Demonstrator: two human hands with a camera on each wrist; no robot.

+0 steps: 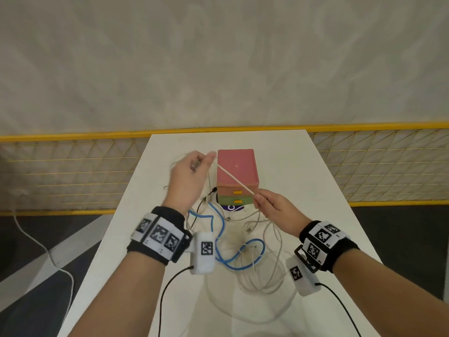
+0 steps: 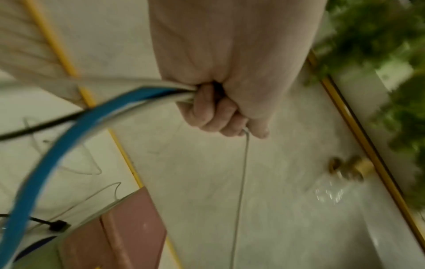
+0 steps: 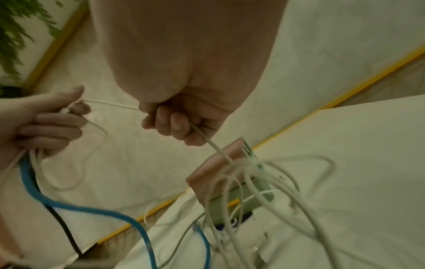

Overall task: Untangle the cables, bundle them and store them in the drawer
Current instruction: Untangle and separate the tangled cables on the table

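Observation:
A tangle of white, blue and black cables (image 1: 245, 254) lies on the white table (image 1: 303, 171) in front of a small drawer unit (image 1: 237, 176) with a pink top and a green lower drawer. My left hand (image 1: 192, 166) is raised left of the unit; it grips a bunch of cables, with the blue cable (image 2: 46, 152) and white ones running out of the fist (image 2: 216, 112). My right hand (image 1: 269, 203) pinches a white cable (image 1: 233, 177) that runs taut between both hands. In the right wrist view this white cable (image 3: 110, 104) spans from the left hand (image 3: 46, 123) to the right fingers (image 3: 174, 125).
A yellow-framed mesh fence (image 1: 73, 166) borders the table's far and left sides. A loose white cord (image 1: 36, 244) trails on the dark floor at left. Green foliage (image 2: 391, 54) shows beyond the fence. Black wrist-camera leads (image 1: 167, 288) hang over the table's near part.

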